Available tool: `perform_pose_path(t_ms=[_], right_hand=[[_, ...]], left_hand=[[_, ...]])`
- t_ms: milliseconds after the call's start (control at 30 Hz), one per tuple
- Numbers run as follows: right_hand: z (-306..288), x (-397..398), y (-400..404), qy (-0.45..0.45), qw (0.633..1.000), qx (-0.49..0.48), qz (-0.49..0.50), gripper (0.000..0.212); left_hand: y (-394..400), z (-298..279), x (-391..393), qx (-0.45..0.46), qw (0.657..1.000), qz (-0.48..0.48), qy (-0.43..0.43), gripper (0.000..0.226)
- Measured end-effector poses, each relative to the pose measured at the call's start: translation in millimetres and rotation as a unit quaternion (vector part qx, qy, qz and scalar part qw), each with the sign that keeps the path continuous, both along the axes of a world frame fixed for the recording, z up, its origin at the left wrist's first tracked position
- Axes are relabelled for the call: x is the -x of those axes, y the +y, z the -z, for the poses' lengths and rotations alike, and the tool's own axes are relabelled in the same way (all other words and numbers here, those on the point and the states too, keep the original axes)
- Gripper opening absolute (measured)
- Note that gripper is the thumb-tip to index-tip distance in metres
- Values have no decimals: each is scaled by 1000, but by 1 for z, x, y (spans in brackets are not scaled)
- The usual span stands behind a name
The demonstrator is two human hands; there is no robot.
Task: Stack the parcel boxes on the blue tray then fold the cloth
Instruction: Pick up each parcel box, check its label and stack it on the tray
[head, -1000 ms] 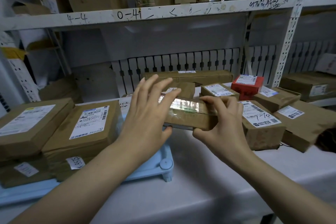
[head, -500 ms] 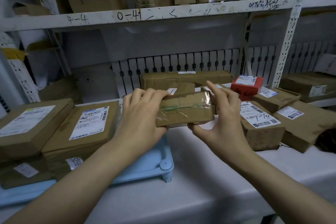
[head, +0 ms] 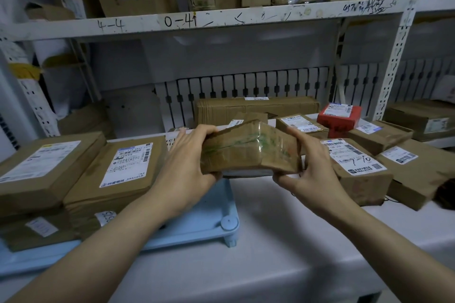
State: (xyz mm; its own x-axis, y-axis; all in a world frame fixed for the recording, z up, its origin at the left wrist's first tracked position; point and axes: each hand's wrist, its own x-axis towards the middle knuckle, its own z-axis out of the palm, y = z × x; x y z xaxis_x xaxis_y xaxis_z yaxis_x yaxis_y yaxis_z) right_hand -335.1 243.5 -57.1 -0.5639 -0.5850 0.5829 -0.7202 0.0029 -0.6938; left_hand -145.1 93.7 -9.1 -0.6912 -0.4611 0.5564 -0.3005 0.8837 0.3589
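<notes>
Both hands grip one taped parcel box (head: 248, 149): the left hand (head: 187, 167) clamps its left end, the right hand (head: 307, 167) its right end, holding it in the air above the blue tray's (head: 197, 224) right edge. Carry it left, level, and set it flat on the stacked boxes (head: 115, 167) already on the tray, edges squared so the pile stays stable. More parcels (head: 357, 162) wait on the bench (head: 295, 241).
</notes>
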Motion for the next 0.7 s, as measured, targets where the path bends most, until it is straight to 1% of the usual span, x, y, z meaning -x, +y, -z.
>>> perform_pose_path(t_ms=[100, 167, 233, 333, 433, 533, 700], right_hand=[[-2, 1, -1, -25, 999, 2, -34, 76], [-6, -2, 0, -35, 997, 19, -62, 73], [-11, -7, 1, -39, 995, 38, -86, 71], [-17, -14, 2, -35, 992, 56, -109, 68], [-22, -19, 2, -17, 992, 74, -102, 65], [-26, -22, 1, 14, 992, 85, -92, 69], [-26, -23, -2, 43, 992, 86, -76, 68]], left_hand=[[-3, 3, -1, -37, 999, 15, 12, 66], [-5, 4, 0, -58, 998, 16, 19, 67], [-7, 6, 1, -63, 997, 10, 32, 69], [-9, 5, 1, -62, 996, 10, 58, 80], [-7, 2, 0, -94, 992, 26, 80, 91], [-6, -1, -1, -112, 987, 40, 104, 94], [-2, -4, 1, -97, 985, 34, 137, 97]])
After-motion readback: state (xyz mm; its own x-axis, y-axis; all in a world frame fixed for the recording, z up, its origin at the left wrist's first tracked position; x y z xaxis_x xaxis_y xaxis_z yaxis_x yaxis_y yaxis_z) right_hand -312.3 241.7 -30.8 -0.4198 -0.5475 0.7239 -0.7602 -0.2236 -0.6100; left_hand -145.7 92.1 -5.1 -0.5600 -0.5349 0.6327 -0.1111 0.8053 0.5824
